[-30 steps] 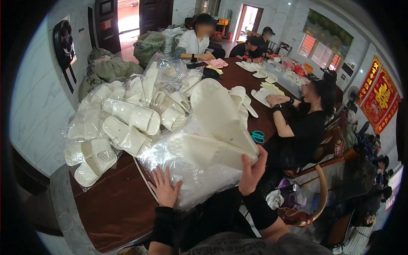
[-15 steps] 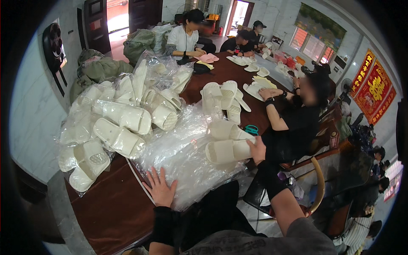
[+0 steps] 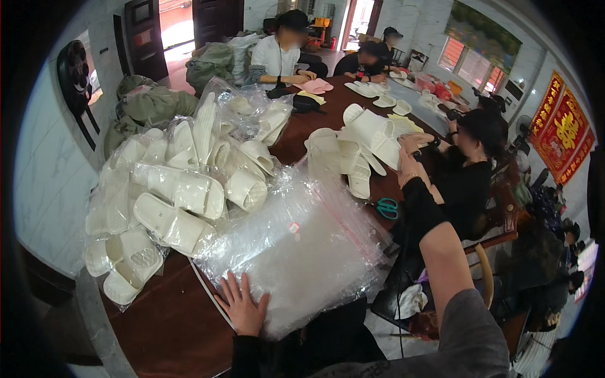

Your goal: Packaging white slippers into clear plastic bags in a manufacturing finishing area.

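My left hand [image 3: 244,305] lies flat with fingers spread, on the near edge of a stack of clear plastic bags [image 3: 302,252]. My right hand [image 3: 409,165] reaches out to the near end of a pair of white slippers [image 3: 373,133]; its fingers are partly hidden, so I cannot tell whether they grip. Those slippers sit tilted beside other white slippers [image 3: 324,146] on the brown table [image 3: 170,324]. Scissors [image 3: 387,208] lie near them, and bagged slippers [image 3: 179,189] heap up left of the stack.
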A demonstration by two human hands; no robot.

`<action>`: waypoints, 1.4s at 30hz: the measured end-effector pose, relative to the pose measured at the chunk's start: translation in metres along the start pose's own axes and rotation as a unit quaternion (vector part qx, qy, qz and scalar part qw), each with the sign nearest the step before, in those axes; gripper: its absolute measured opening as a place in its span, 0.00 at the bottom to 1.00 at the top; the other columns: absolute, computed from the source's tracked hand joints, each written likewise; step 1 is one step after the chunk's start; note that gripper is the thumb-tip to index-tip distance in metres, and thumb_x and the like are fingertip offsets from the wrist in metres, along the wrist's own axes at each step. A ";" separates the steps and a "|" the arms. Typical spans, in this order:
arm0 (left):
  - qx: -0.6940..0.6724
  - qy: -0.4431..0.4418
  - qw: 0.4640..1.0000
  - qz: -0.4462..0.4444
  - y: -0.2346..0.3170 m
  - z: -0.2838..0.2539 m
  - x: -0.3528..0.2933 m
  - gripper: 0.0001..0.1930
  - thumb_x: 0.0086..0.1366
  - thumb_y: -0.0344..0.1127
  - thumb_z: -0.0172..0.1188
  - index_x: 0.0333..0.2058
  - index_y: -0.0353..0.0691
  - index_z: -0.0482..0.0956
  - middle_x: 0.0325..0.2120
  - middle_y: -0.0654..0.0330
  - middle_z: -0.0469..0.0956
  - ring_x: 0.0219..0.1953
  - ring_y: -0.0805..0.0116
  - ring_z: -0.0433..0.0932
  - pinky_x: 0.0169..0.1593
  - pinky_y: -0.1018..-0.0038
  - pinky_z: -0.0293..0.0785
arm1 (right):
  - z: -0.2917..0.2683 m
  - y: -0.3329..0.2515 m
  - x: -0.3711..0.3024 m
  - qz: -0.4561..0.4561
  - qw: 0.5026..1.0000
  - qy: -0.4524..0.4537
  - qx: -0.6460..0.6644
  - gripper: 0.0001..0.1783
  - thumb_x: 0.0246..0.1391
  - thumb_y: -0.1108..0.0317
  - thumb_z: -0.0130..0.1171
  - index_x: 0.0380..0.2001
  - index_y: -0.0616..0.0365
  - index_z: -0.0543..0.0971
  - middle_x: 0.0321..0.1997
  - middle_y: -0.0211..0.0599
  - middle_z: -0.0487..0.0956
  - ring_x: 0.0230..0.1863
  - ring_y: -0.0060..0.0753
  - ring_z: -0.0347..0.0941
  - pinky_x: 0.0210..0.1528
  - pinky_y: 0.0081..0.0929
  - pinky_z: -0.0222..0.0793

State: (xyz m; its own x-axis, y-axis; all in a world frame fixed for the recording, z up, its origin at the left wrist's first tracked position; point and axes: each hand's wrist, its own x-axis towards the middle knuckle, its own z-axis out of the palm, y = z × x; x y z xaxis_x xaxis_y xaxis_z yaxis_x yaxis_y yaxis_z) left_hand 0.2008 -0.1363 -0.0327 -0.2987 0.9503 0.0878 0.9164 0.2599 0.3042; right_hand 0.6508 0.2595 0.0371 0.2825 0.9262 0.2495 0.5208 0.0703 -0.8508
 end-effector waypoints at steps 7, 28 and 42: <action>0.006 -0.031 0.999 -0.005 0.011 -0.008 0.008 0.41 0.57 0.57 0.59 0.65 0.47 0.57 0.69 0.50 0.44 0.71 0.47 0.39 0.66 0.41 0.30 | 0.102 -0.082 -0.036 -0.331 0.935 -0.119 -0.044 0.26 0.53 0.55 0.60 0.53 0.54 0.73 0.52 0.47 0.75 0.54 0.50 0.69 0.59 0.36 0.61; 0.005 0.051 0.997 0.052 0.012 0.009 0.012 0.41 0.59 0.59 0.57 0.65 0.45 0.57 0.68 0.48 0.47 0.70 0.45 0.41 0.64 0.34 0.31 | -0.058 -0.357 -0.087 -0.198 0.956 -0.107 0.189 0.11 0.64 0.64 0.43 0.36 0.61 0.70 0.29 0.47 0.82 0.23 0.36 0.80 0.15 0.22 0.66; -0.004 0.063 0.996 0.070 0.009 0.018 0.015 0.41 0.58 0.63 0.54 0.65 0.48 0.59 0.68 0.47 0.45 0.70 0.43 0.41 0.64 0.34 0.33 | 0.020 -0.190 -0.148 0.067 0.921 -0.363 0.123 0.13 0.61 0.59 0.46 0.37 0.59 0.68 0.30 0.53 0.82 0.20 0.40 0.80 0.11 0.22 0.63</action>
State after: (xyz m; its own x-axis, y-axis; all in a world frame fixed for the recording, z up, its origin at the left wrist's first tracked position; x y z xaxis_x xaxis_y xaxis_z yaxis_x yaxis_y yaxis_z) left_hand 0.2096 -0.1162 -0.0458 -0.1988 0.9483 0.2474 0.9496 0.1239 0.2880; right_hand 0.4942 0.1160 0.1525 -0.3285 0.9301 -0.1642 0.2973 -0.0632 -0.9527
